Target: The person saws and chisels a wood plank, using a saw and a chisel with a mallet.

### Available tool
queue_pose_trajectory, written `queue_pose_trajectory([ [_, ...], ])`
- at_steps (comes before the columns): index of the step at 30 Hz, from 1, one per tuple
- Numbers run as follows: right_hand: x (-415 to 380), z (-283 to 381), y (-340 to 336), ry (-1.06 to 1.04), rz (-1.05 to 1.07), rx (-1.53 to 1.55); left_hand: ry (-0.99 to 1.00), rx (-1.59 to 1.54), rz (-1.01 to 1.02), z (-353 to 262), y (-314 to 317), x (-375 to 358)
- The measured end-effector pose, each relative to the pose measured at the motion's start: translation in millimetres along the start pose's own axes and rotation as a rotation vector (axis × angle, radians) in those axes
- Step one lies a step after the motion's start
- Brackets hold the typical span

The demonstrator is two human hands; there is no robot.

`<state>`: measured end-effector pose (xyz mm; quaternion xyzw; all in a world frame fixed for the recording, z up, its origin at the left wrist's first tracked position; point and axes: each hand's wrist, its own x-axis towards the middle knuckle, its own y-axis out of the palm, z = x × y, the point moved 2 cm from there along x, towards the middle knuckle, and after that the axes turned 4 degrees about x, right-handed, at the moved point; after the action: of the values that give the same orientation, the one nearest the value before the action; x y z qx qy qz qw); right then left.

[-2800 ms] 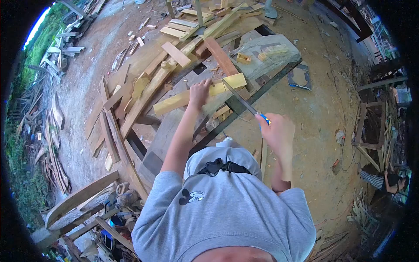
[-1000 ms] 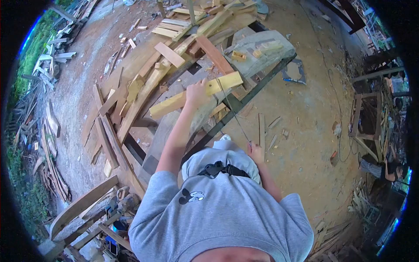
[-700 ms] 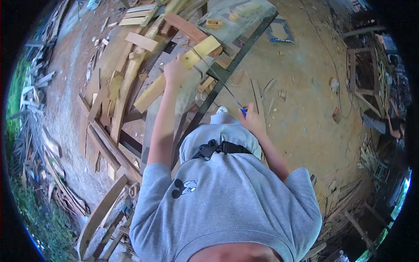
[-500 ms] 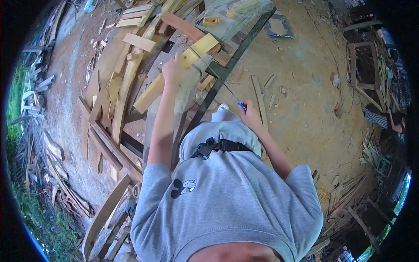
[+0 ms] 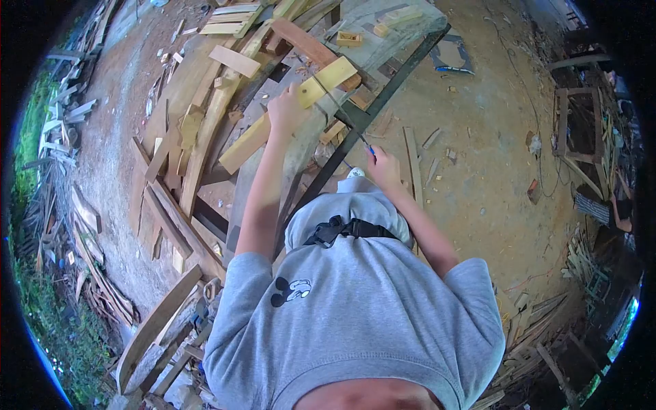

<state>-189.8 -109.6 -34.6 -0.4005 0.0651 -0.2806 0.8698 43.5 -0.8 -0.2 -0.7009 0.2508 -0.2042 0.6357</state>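
My left hand (image 5: 283,109) grips a long yellow wooden board (image 5: 247,145), which lies at a slant over the workbench. In my right hand (image 5: 385,169) is the blue handle of a handsaw (image 5: 337,107). Its thin blade runs up and left across the board, beyond my left hand towards the board's far end. My right fingers are wrapped round the handle, off the near side of the bench.
A reddish plank (image 5: 307,44) and a small wooden box (image 5: 349,39) sit on the bench (image 5: 403,51). Long planks (image 5: 217,113) are piled on the left. Offcuts and a narrow strip (image 5: 413,164) litter the dirt floor. Another person's arm (image 5: 620,213) shows at far right.
My right hand has pushed the saw forward, so the handle is nearer the board. My left hand stays on the board. The whole view has shifted slightly.
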Motion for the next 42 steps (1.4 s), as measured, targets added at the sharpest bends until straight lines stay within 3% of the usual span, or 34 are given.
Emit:
queue_pose_trajectory([
  [7,18,30,-36,-0.102,-0.124,0.004,-0.061,0.023,-0.039,-2,6,1],
  [10,38,64,-71,-0.274,-0.18,-0.104,-0.072,0.063,-0.107,0,21,4],
  [13,65,98,-99,-0.327,-0.361,-0.118,-0.081,0.044,-0.094,-1,17,1],
  [15,79,108,-105,-0.171,-0.414,0.287,-0.036,0.016,-0.129,4,23,3],
  [16,81,115,-105,-0.181,-0.421,0.291,0.01,-0.012,-0.16,7,25,6],
  [17,81,118,-103,-0.023,-0.295,0.654,0.008,-0.009,-0.174,11,27,7],
  [18,80,121,-101,0.138,-0.15,1.008,0.089,0.028,-0.319,11,22,2],
  [19,77,121,-101,0.123,-0.151,1.009,0.17,0.066,-0.463,11,16,-1],
  [21,65,115,-85,0.237,0.098,1.318,0.173,0.036,-0.448,11,8,-1],
  [23,53,112,-75,0.271,0.189,1.368,0.128,-0.932,-0.023,5,-23,2],
  [24,47,116,-70,0.331,0.247,1.452,0.201,-0.809,-0.126,-9,-73,-12],
  [25,41,118,-65,0.393,0.307,1.536,0.192,-0.81,-0.123,-13,-77,-11],
  [27,33,117,-55,0.453,0.373,1.532,-0.002,-1.794,0.212,-22,-77,-3],
  [28,30,120,-50,0.425,0.394,1.531,-0.101,-1.57,0.169,-34,-106,-14],
  [29,27,122,-48,0.398,0.415,1.529,-0.107,-1.569,0.164,-37,-109,-20],
  [31,24,123,-46,0.405,0.449,1.517,-0.019,-1.275,0.047,-43,-120,-29],
  [32,22,121,-44,0.427,0.472,1.524,0.083,-1.347,0.021,-49,-130,-36],
  [38,13,115,-40,0.52,0.517,1.442,0.116,-1.475,0.186,-52,-113,-47],
  [42,10,120,-44,0.498,0.481,1.295,-0.009,-1.457,0.217,-59,-113,-55],
])
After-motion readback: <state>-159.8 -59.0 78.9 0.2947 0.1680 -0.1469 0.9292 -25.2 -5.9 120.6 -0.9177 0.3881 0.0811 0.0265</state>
